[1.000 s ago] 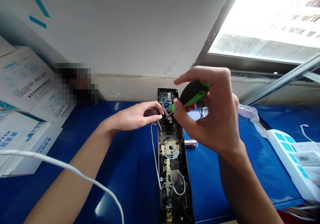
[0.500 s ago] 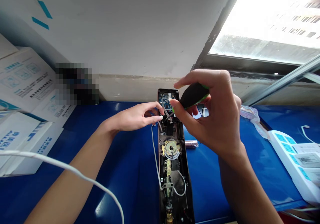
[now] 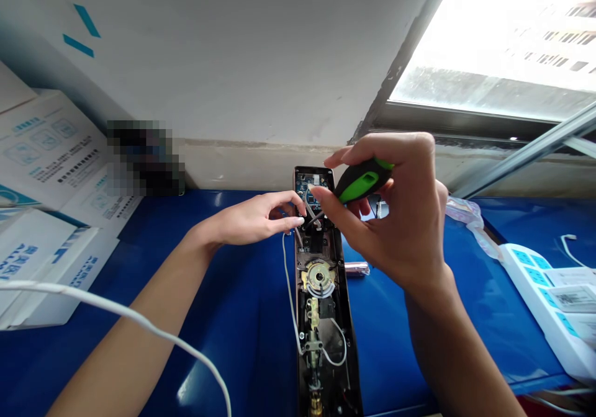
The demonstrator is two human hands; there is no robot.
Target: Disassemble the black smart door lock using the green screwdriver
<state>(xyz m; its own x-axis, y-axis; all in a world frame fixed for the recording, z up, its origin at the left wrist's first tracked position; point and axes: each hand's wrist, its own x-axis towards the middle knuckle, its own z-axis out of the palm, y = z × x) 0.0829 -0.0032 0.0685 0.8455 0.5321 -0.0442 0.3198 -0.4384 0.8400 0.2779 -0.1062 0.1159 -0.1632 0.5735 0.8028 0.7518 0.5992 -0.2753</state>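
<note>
My right hand (image 3: 395, 212) is wrapped round a black and green screwdriver (image 3: 363, 181). Its shaft slants down to the left into an opened door lock body (image 3: 326, 243), a long dark housing lying lengthwise before me. From the left, my left hand (image 3: 261, 218) reaches to the housing's edge near the screwdriver tip, thumb and forefinger closed close together. What lies between those fingertips is too small to make out. A blue circuit board (image 3: 305, 184) fills the far end of the housing. Below it sits a round metal part (image 3: 319, 277), with thin white wires (image 3: 287, 280) along the side.
White printed boxes (image 3: 51, 144) are stacked at left on the blue table (image 3: 242, 318). A white cable (image 3: 116, 308) crosses the left foreground. At right lie a white power strip (image 3: 535, 280) and clear plastic wrap (image 3: 470, 215). The wall and a window stand behind.
The screwdriver's handle has turned in my right hand, so its green side now faces me. The right thumb has shifted slightly left. My left hand stays in place.
</note>
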